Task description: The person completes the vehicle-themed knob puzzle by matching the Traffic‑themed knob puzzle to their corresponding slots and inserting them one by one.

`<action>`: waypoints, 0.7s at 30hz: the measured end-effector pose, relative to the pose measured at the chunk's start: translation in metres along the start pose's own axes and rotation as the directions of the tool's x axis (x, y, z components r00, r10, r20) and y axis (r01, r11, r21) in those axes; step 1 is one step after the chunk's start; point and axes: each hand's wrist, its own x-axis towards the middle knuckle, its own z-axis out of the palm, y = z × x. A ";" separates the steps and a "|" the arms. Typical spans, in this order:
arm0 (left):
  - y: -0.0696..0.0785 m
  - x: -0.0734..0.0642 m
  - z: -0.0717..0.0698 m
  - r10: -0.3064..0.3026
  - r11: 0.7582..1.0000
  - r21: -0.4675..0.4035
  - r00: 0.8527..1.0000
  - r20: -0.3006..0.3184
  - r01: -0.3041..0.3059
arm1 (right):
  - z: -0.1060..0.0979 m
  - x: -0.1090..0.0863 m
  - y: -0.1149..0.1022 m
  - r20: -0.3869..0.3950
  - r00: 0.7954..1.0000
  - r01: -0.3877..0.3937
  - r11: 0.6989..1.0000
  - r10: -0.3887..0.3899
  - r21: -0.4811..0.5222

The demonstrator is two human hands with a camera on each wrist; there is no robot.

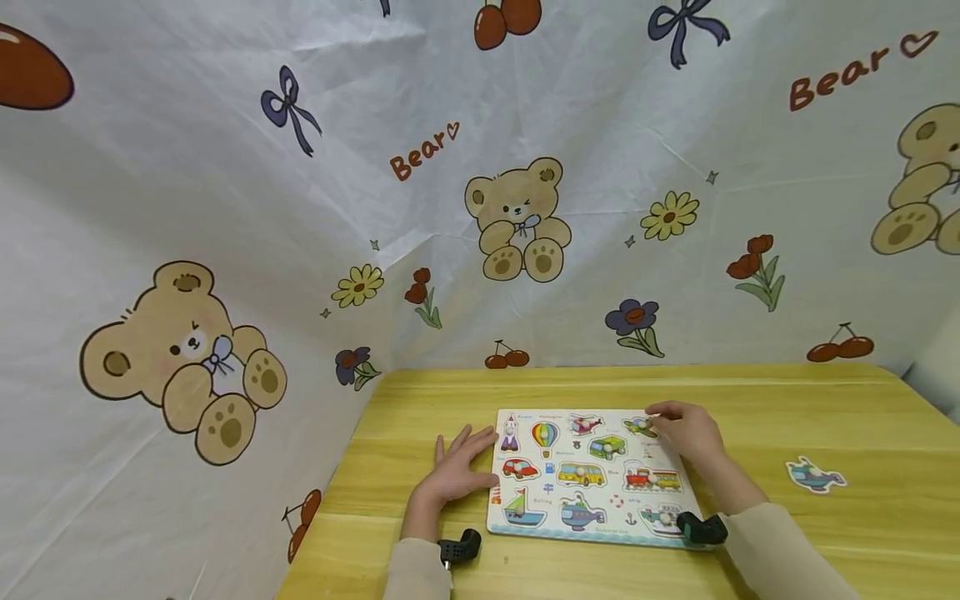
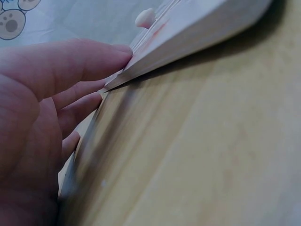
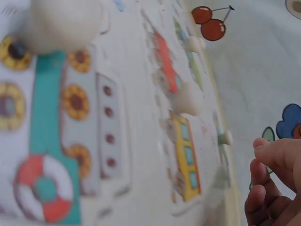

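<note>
A white wooden peg puzzle board (image 1: 547,501) lies on the table, with knobbed vehicle pieces on it. My left hand (image 1: 452,472) rests at its left edge, fingers spread; in the left wrist view the thumb (image 2: 101,61) touches the board's edge. My right hand (image 1: 688,429) is at the top right corner, beside the plane piece (image 1: 637,427). In the right wrist view, the loosely bent fingers (image 3: 256,197) stand just off a knob (image 3: 226,138) and hold nothing. A ship piece (image 1: 660,520) sits lower right on the board, partly covered by the right wrist's camera.
To the right of the board a loose submarine piece (image 1: 816,475) lies on the wooden table (image 1: 757,392). A matching submarine picture (image 1: 582,512) shows on the board. Behind the table hangs a white cloth (image 1: 570,325) printed with bears and flowers. Black cameras are strapped at both wrists.
</note>
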 end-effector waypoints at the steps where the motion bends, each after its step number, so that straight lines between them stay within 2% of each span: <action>1: 0.000 0.000 0.000 0.000 1.000 -0.004 1.000 0.000 0.000 | -0.003 -0.001 0.001 -0.004 1.000 -0.003 1.000 0.003 0.008; 6: 0.000 0.000 0.001 -0.004 1.000 -0.017 1.000 -0.005 0.004 | -0.021 -0.011 0.006 -0.025 1.000 -0.015 0.999 0.016 0.045; 12: -0.001 0.001 0.001 -0.001 1.000 -0.018 1.000 -0.006 0.001 | -0.046 -0.029 0.016 -0.075 0.997 -0.009 0.999 0.011 0.039; 17: -0.001 0.000 0.003 -0.005 1.000 -0.008 1.000 -0.005 0.005 | -0.068 -0.041 0.032 -0.115 0.993 -0.018 0.999 0.021 0.026; 21: 0.000 -0.001 0.002 -0.004 1.000 -0.009 1.000 -0.001 0.004 | -0.084 -0.050 0.044 -0.120 0.992 -0.022 0.998 0.029 0.055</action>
